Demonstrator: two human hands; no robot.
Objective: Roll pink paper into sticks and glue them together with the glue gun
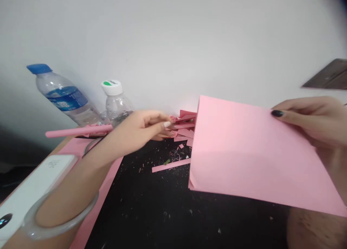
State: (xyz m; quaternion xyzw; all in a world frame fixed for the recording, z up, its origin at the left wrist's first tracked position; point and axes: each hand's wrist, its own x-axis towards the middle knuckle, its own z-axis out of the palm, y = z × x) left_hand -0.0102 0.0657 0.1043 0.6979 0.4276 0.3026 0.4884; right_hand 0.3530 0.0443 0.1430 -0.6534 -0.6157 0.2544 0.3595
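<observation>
My right hand grips a pink sheet of paper along its upper right edge, thumb in front and the other fingers partly behind it. The sheet looks folded double at its left side and is held above the black tabletop. My left hand reaches to the pile of pink paper scraps by the wall. Its fingers are loosely bent and apart, with the tips at the scraps, and nothing shows in them. Part of the pile is hidden behind the sheet.
A blue-capped bottle and a white-capped bottle stand against the wall at left. Before them lies a rolled pink paper tube. A white device rests on pink paper at left. A pink strip and crumbs lie on the tabletop.
</observation>
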